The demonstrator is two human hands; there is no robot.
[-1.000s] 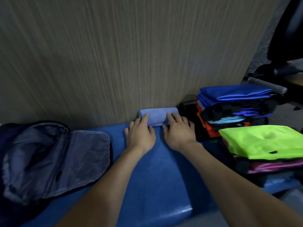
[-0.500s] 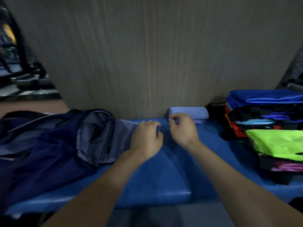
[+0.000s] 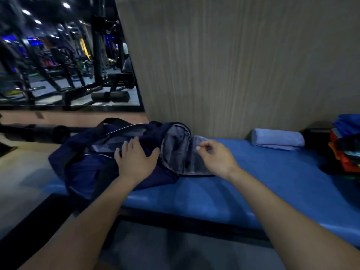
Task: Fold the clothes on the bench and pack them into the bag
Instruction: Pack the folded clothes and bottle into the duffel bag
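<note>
While the left hand [image 3: 134, 162] lies flat, fingers straight, on the navy bag [image 3: 81, 162] at the bench's [image 3: 253, 182] left end, the right hand [image 3: 216, 158] pinches its grey flap [image 3: 194, 158]; a rolled cloth [image 3: 276, 139] rests against the wall.

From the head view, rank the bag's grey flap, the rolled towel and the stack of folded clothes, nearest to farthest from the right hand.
1. Grey flap: right at the right hand, under its fingertips on the bag's open end.
2. Rolled towel: further right, against the wall.
3. Stack of folded clothes: far right edge of the bench.
</note>
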